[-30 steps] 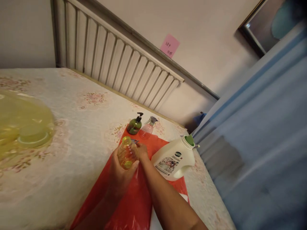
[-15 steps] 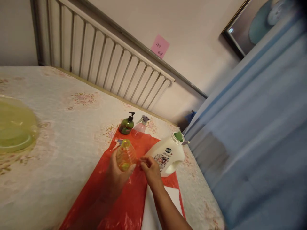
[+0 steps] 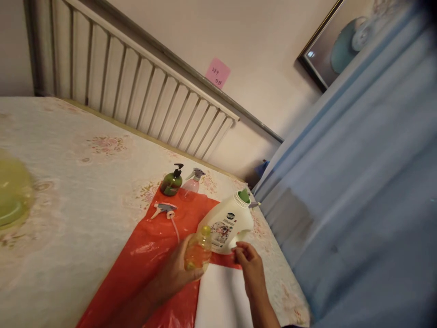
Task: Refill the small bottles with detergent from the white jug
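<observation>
My left hand (image 3: 182, 264) is wrapped round a clear yellow bottle (image 3: 198, 251), whose neck tilts up and to the right. Just right of it, my right hand (image 3: 251, 264) has its fingers curled together in front of the lower handle of a white detergent jug (image 3: 223, 223). Whether anything small is in those fingers cannot be made out. The jug stands upright with a green piece (image 3: 244, 196) in its mouth. A trigger spray head (image 3: 164, 209) with a thin tube lies loose on a red plastic sheet (image 3: 146, 255).
Behind the sheet stand a green pump bottle (image 3: 171, 183) and a pink spray bottle (image 3: 191, 186). A white sheet (image 3: 220, 294) lies under my right arm. At far left is a yellow translucent basin (image 3: 13, 191). A blue curtain (image 3: 348, 191) hangs along the right side.
Both hands have moved right and down in view, the yellow bottle going with my left hand. The spray head now shows fully. My right hand has passed across the jug's front toward its handle.
</observation>
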### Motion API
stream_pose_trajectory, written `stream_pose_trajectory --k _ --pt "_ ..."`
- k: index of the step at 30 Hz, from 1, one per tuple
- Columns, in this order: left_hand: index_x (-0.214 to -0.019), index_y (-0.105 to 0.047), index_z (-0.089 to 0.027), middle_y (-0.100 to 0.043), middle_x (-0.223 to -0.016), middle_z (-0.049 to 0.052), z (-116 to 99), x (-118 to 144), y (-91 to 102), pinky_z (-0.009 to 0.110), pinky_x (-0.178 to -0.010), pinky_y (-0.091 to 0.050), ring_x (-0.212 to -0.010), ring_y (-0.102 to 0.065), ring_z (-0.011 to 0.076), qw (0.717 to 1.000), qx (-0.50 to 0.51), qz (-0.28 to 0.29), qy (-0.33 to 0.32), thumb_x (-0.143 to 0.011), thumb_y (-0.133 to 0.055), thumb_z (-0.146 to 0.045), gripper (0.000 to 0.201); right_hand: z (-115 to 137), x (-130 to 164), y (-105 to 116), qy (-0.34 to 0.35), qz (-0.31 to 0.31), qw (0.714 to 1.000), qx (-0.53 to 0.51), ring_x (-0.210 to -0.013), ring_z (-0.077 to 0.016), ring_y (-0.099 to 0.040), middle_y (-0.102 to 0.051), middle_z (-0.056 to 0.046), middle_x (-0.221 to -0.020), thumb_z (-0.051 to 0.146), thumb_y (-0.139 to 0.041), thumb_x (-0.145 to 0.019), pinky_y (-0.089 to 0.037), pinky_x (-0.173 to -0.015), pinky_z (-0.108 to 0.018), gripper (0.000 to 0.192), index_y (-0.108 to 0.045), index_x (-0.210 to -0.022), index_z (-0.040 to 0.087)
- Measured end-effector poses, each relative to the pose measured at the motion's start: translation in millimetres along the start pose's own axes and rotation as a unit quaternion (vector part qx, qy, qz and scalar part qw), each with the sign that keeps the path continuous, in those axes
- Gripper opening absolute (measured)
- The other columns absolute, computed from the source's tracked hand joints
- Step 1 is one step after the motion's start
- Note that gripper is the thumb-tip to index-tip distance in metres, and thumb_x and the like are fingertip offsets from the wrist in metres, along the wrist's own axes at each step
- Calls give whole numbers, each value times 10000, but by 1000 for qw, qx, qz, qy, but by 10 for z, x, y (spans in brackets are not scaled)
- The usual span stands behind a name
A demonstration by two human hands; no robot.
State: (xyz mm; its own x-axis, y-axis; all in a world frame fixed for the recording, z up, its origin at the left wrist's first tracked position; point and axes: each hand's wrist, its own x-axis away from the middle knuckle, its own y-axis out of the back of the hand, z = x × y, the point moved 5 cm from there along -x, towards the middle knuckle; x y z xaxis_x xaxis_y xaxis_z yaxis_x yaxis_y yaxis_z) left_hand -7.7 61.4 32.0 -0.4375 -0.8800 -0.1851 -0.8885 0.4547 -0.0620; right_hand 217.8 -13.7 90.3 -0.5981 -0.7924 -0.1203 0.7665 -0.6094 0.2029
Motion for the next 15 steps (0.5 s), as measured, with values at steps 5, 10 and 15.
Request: stream_pose_trajectory --k 5,10,15 --pt "-1404 -394 -214 -518 -1422 135 87 -22 -43 482 -1114 -382 -1340 -458 331 993 -108 28 24 -664 -733 -275 816 118 -436 463 84 -159 980 89 -902 -248 -661 -709 -81 -993 347 -728 -618 -535 -807 -373 460 -656 -1038 172" --pt "-1362 -422 -225 -504 -1412 118 -42 -13 -77 464 -1110 -391 -1325 -464 309 991 -126 39 -2 -696 -701 -268 724 107 -787 383 107 -39 987 111 -977 -267 -659 -710 -86 -1113 295 -718 -634 -524 -854 -394 518 -660 -1137 184" --pt "-1350 -440 -255 -523 -1366 100 -14 6 -109 452 -1084 -425 -1282 -499 294 988 -142 58 -35 -726 -679 -253 668 -22 -1031 225 95 27 993 67 -821 -263 -679 -765 -82 -909 286 -715 -619 -539 -734 -364 364 -733 -950 137"
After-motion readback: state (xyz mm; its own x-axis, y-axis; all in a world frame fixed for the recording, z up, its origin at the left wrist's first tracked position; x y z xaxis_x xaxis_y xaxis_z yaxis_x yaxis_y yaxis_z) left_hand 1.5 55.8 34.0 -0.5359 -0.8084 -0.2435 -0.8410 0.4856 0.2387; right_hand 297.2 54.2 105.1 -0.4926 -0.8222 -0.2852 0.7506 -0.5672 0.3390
